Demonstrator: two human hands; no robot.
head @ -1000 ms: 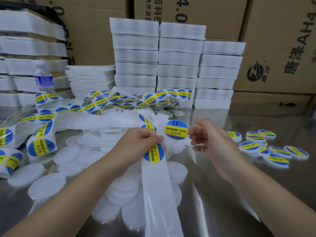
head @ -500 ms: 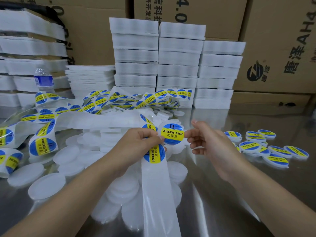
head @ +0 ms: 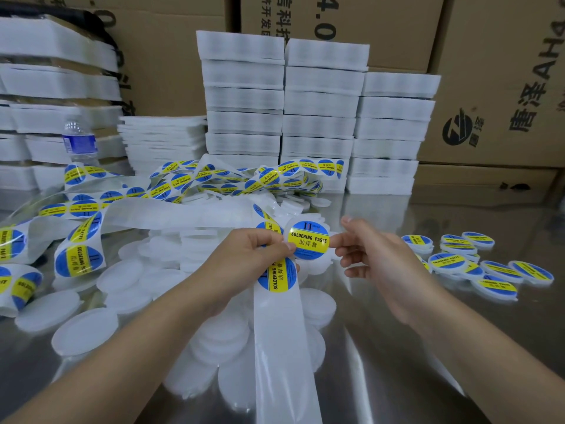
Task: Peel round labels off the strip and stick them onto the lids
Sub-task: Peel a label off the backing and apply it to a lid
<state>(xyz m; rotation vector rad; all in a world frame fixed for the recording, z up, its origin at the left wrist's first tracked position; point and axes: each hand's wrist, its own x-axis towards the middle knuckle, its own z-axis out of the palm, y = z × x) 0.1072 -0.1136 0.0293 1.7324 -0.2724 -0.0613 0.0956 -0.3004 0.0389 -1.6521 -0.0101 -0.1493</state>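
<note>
Blue-and-yellow sticker [head: 308, 241] is sitting on a white lid [head: 290, 227] that the right hand [head: 376, 258] is pinching by its right edge, grip closed on it above the steel surface [head: 397, 362]. Left hand [head: 244, 255] is gripping the label strip [head: 284, 347] just beside it, thumb touching the lid's other edge. Bare lids [head: 214, 338] are lying underneath, finished ones [head: 477, 264] off to the right.

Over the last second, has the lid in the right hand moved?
Yes. The lid in the right hand has shifted slightly left and down, toward the left hand gripping the strip; the foam stacks behind have not moved.
</note>
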